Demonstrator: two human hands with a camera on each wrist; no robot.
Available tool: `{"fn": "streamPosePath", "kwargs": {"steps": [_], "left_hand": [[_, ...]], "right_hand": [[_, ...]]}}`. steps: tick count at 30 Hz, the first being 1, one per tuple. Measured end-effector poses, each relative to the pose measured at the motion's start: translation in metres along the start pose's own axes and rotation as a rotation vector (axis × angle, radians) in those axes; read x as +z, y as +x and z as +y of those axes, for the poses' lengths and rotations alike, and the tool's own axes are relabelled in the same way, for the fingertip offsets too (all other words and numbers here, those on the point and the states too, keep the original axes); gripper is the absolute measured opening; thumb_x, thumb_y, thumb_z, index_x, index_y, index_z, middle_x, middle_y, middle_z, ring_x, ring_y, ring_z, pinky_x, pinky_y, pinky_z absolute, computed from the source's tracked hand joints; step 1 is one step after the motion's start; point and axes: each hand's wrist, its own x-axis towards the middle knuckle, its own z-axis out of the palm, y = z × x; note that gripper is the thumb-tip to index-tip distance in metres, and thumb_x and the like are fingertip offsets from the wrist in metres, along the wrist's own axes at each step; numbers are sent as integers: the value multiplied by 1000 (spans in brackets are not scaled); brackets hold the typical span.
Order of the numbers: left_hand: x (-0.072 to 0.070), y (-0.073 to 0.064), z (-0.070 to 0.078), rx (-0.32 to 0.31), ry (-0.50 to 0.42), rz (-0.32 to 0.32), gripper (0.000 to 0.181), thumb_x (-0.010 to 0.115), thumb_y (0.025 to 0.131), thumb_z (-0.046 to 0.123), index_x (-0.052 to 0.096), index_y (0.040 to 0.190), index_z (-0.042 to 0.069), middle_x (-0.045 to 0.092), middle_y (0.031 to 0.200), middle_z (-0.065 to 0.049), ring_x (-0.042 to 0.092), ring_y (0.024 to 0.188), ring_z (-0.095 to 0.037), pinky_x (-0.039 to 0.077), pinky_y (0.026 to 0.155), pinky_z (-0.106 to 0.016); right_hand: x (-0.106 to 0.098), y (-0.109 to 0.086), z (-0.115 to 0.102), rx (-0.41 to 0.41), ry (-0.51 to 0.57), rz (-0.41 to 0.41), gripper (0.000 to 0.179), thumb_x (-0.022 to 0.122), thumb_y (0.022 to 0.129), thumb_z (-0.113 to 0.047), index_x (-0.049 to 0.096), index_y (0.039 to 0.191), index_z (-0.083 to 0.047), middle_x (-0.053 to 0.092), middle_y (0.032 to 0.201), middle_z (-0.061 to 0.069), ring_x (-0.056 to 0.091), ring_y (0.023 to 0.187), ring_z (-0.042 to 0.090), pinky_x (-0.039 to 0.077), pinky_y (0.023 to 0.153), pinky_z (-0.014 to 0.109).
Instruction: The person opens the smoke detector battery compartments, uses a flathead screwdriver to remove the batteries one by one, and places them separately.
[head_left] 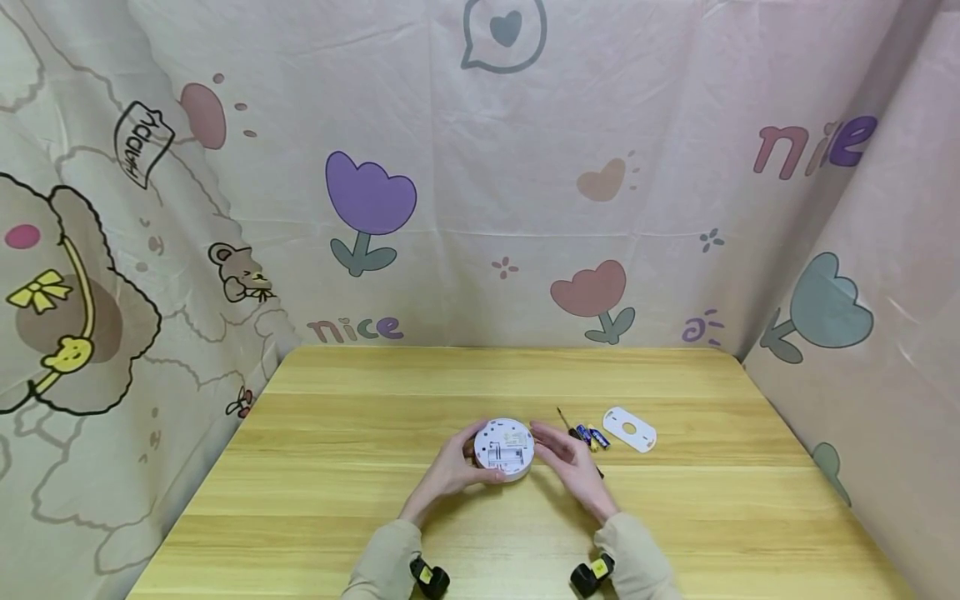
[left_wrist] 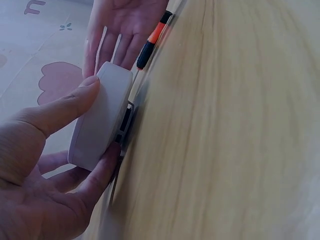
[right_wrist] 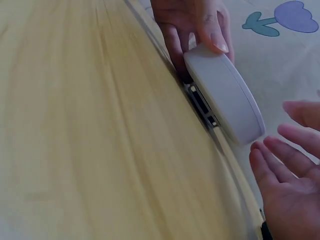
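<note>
My left hand (head_left: 456, 462) grips a round white battery-powered device (head_left: 517, 435) by its left side, thumb over the upper face and fingers underneath. Its open battery compartment (head_left: 506, 456) faces up, and no batteries show in it. A slotted dark part (right_wrist: 202, 102) sticks out from the underside, close over the table. At the device's right edge is my right hand (head_left: 573, 467), fingers extended and loosely spread, holding nothing. Behind that hand lies a screwdriver (left_wrist: 154, 40) with an orange and black handle, partly hidden in the head view.
Several small batteries (head_left: 598, 437) lie beside the screwdriver, right of my right hand. Farther right is a white oval plate (head_left: 640, 437) with a round central hole. The wooden table (head_left: 360, 400) ends at a printed cloth backdrop (head_left: 465, 292), with cloth on both sides.
</note>
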Motion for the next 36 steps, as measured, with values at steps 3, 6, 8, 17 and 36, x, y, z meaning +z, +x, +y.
{"fn": "streamPosePath", "kwargs": {"steps": [3,6,8,17,36], "left_hand": [[0,0,1,21,12,9,95,80,61,30,31,137,2,46,132,-18,50,115,-28,41,100,-44],[0,-1,0,24,36,15,95,80,61,32,31,137,3,42,136,-17,44,122,-30,35,105,-46],[-1,-1,0,31,33,14,94,80,61,31,31,136,2,39,138,-18,39,126,-32,31,107,-46],[-1,-1,-3,46,-25,1,92,79,64,28,30,137,1,38,139,-17,35,129,-32,29,108,-47],[-1,-4,-8,36,-31,21,87,78,65,25,32,137,4,35,134,-21,38,124,-37,40,100,-45]], "right_hand": [[3,3,7,18,-4,-21,47,56,86,-25,44,130,-13,47,134,6,44,124,20,39,100,16],[5,3,10,22,-9,-47,50,55,87,-27,41,133,-13,44,137,7,41,126,21,37,103,18],[6,3,11,32,-15,-56,51,55,87,-27,39,134,-14,42,138,7,40,127,21,36,103,19],[8,4,10,25,-1,-94,57,57,85,-20,35,136,-10,34,142,12,34,130,27,32,106,30],[9,3,10,5,41,-91,60,62,81,-15,36,134,-7,37,140,15,37,128,30,36,104,26]]}}
